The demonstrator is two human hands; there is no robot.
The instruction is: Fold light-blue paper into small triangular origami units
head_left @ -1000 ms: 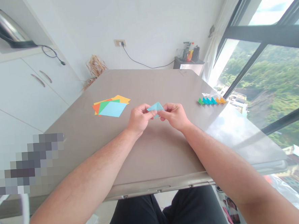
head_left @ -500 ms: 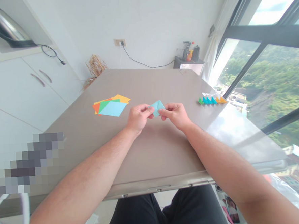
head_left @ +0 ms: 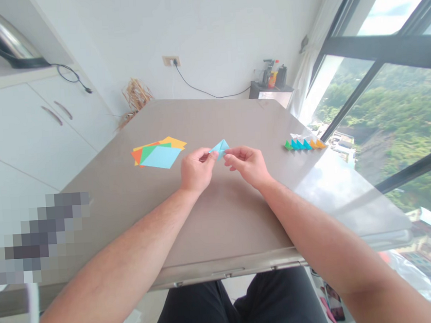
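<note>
A small light-blue sheet of origami paper [head_left: 221,146], folded into a pointed shape with a crease showing, is held up over the middle of the table. My left hand [head_left: 197,170] pinches its left side, thumb on top. At its right edge, my right hand [head_left: 248,165] has thumb and index finger drawn together on the paper, the other fingers curled below. To the left lies a loose fan of paper sheets [head_left: 161,156] in light blue, green, orange and yellow. Over on the right stands a row of small folded paper pieces [head_left: 302,145], green, blue and orange.
The grey-brown table [head_left: 219,219] runs back towards a white wall. A kettle [head_left: 7,40] stands on a shelf at upper left. Bottles [head_left: 273,77] sit on a small cabinet beyond the far right corner. A window [head_left: 375,88] borders the right side.
The folded paper has shifted slightly left and away from me and is turned a little. My right thumb has come off its front face towards the right edge; my left hand keeps its pinch.
</note>
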